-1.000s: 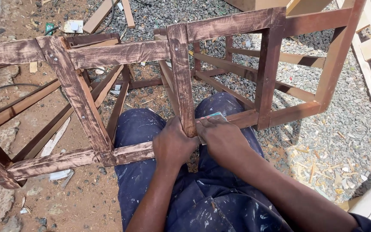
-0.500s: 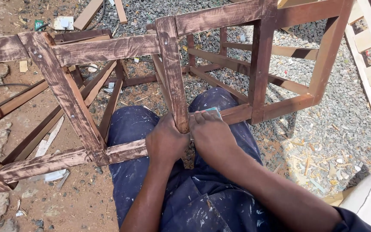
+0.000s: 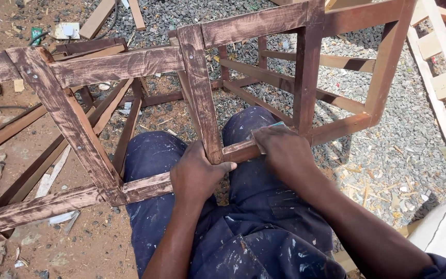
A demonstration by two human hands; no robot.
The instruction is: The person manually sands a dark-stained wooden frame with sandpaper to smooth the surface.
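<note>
The lower end of a slanted leg of the dark-brown stained wooden frame is gripped by the left hand, the fingers wrapped round the wood and the thumb laid across the joint with a low rail. Just beside it, a small folded sheet of greenish abrasive paper is pressed flat onto that low rail by the right hand, fingers curled over the sheet; only an edge of the paper is seen beyond the knuckles. The frame is held over the lap, resting against paint-flecked navy trousers, and its open skeleton of legs and rails spreads left and away. Grey gravel and reddish earth are seen beneath. Pale unstained timber slats lie at the right, loose offcuts at the top left.
</note>
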